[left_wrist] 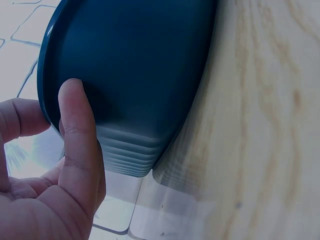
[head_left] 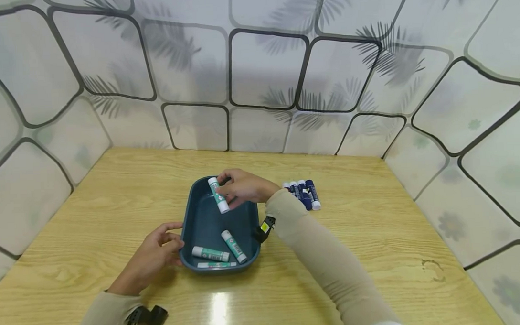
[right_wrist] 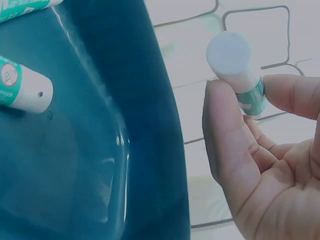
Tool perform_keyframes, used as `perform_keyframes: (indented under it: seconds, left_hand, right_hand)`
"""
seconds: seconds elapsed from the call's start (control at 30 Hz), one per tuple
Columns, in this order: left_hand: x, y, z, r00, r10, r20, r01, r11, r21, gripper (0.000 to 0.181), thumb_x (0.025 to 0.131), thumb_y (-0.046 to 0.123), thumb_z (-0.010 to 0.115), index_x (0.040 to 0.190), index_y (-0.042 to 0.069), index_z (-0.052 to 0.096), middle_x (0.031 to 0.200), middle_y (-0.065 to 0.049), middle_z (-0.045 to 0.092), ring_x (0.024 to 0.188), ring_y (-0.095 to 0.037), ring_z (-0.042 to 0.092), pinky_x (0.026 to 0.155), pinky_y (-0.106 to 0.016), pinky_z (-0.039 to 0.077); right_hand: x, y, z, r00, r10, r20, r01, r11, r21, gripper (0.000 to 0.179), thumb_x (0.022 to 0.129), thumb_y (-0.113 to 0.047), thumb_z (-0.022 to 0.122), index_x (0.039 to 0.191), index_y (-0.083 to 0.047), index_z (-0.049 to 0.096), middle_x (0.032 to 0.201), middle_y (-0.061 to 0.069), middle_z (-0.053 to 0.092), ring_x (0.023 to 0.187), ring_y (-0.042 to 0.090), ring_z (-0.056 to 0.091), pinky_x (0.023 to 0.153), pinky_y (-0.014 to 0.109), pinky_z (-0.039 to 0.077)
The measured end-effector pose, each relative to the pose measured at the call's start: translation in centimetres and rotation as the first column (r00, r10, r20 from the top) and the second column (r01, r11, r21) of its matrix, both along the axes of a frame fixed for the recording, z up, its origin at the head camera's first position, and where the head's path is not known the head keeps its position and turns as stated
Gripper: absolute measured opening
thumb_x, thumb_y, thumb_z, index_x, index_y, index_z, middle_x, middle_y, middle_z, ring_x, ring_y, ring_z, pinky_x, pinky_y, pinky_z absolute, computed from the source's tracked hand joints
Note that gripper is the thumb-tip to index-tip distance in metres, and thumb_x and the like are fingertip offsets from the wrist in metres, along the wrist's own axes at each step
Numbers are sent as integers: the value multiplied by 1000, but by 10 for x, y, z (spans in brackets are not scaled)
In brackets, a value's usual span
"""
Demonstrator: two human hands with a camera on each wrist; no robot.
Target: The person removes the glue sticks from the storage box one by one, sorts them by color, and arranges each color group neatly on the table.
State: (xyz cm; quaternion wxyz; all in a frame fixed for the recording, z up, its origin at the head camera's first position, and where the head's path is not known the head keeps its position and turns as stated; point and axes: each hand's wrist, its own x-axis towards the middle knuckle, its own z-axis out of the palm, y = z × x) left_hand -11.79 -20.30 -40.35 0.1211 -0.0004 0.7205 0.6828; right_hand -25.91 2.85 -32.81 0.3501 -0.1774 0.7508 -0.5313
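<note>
My right hand (head_left: 243,186) pinches a white glue stick with a green label (head_left: 218,195) between thumb and fingertips. It is tilted above the far part of a dark blue-green plastic bin (head_left: 187,222). In the right wrist view the white end of this glue stick (right_wrist: 229,54) faces the camera, beside the bin wall. My left hand (head_left: 157,252) rests its fingertips against the bin's left side. The left wrist view shows the thumb (left_wrist: 77,135) along the outer wall. Inside the bin, at the near end, lie three more green-labelled glue sticks (head_left: 234,246).
Right of the bin, partly behind my right forearm, several navy-and-white glue sticks (head_left: 312,195) lie side by side on the wooden table (head_left: 375,254). A patterned backdrop (head_left: 265,66) stands along the table's far edge and both sides.
</note>
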Motion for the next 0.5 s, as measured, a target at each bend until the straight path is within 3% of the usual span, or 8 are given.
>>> perform_keyframes:
  seconds: [0.5]
  left_hand:
    - [0, 0, 0, 1000, -8, -1, 8, 1000, 12, 51, 94, -2, 47, 141, -8, 30, 102, -17, 51, 75, -21, 61, 65, -37, 57]
  right_hand:
    - [21, 58, -9, 980, -153, -125, 146, 987, -63, 38, 100, -16, 53, 136, -14, 40, 96, 18, 59, 81, 28, 60, 78, 47, 56]
